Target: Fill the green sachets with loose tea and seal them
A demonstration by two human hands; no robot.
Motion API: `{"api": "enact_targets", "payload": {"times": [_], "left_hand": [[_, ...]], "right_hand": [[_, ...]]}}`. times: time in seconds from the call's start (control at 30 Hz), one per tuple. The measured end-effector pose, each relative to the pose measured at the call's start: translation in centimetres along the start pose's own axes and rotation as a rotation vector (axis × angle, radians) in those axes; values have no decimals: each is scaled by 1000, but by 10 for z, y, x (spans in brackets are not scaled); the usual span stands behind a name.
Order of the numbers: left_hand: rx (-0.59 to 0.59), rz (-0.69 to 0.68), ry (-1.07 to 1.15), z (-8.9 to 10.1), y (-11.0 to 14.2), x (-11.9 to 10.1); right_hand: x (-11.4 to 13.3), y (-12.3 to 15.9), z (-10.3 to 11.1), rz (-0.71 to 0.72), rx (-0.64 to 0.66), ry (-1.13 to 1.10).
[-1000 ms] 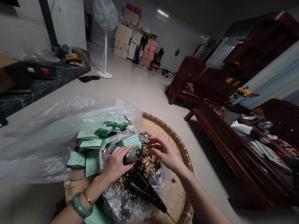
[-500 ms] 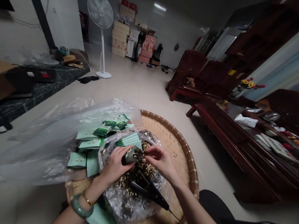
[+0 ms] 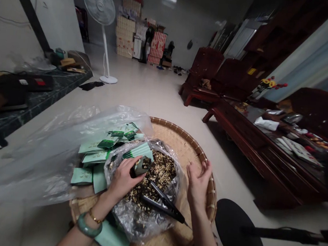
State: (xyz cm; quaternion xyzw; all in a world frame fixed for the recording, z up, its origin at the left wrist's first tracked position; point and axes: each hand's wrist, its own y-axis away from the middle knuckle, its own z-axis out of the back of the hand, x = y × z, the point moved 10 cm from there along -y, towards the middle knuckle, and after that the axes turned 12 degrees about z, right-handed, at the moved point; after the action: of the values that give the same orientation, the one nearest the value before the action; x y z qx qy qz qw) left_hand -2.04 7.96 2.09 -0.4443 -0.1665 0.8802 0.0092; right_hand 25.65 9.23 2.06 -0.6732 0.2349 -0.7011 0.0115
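My left hand (image 3: 124, 178) is wrapped round a small green packet (image 3: 141, 166), whose open mouth shows dark and pale dried bits. Out to the right, over the woven tray, my right hand (image 3: 198, 180) has its fingers apart; a tiny thin sliver shows by a fingertip. Between the hands is a clear plastic bag (image 3: 141, 227), its top spread, full of loose dried flakes (image 3: 163, 166). A black two-armed clamp-like tool (image 3: 167, 206) with a cord lies spread on the flakes. A fanned stack of pale green packets (image 3: 139, 151) sits just beyond my left hand.
A round bamboo tray (image 3: 184, 134) bears all this. Filled green packets (image 3: 94, 148) lie at left beside a large clear plastic sheet (image 3: 42, 159). A black round base (image 3: 237, 231) stands at lower right. Farther off are a white fan (image 3: 101, 4) and a dark wooden table (image 3: 244, 144).
My right hand has moved away from the packet's mouth, rightward to the tray's right side, and its fingers have spread. My left hand keeps the packet. The view has shifted slightly.
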Motion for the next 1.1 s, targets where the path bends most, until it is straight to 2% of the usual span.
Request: {"api": "enact_targets", "payload": {"times": [0.03, 0.07, 0.17, 0.2, 0.27, 0.33, 0.5, 0.8, 0.97, 1.1], "left_hand": [[2, 0, 0, 0, 0, 0], [4, -2, 0, -1, 0, 0], [0, -16, -2, -1, 1, 0], [-4, -17, -5, -1, 1, 0], [-8, -15, -10, -1, 1, 1], [-8, -11, -13, 0, 2, 2], [9, -12, -16, 0, 1, 1], [16, -15, -1, -1, 2, 0], [20, -22, 3, -1, 2, -1], [19, -23, 2, 0, 2, 0]], "right_hand": [[2, 5, 1, 35, -34, 59], [4, 10, -10, 66, 30, 100], [1, 30, -77, 138, 526, 231], [-2, 35, -94, 161, 649, 286], [-9, 35, -114, 201, 778, 404], [-17, 29, -125, 217, 838, 501], [-27, 16, -131, 179, 876, 566], [-47, -12, -98, 95, 758, 604], [-53, -6, -114, 82, 872, 585], [-46, -8, -118, 75, 851, 592]]}}
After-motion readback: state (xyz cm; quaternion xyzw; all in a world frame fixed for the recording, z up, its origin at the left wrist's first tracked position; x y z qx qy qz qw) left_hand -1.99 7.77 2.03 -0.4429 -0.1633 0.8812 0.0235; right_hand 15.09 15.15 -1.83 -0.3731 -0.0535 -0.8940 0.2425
